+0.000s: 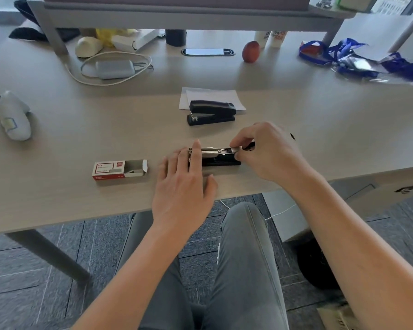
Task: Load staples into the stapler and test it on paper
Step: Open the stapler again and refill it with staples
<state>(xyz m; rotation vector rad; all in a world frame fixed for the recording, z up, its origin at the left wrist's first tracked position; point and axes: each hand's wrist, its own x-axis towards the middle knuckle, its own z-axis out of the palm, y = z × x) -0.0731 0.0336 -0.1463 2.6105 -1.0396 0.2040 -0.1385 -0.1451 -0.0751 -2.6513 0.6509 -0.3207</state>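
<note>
On desk (57, 148) near edge: my left hand (184, 184) flat, fingers spread, steadying open stapler (215, 156); right hand (270, 153) pinching staple strip (236, 149) into its magazine. Staple box (119, 169) open beside, staples inside.

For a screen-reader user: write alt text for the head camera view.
A person's left hand steadies an opened stapler on a desk while the right hand pinches its rear end. An open staple box lies to its left; a second, closed stapler rests on paper behind.
</note>
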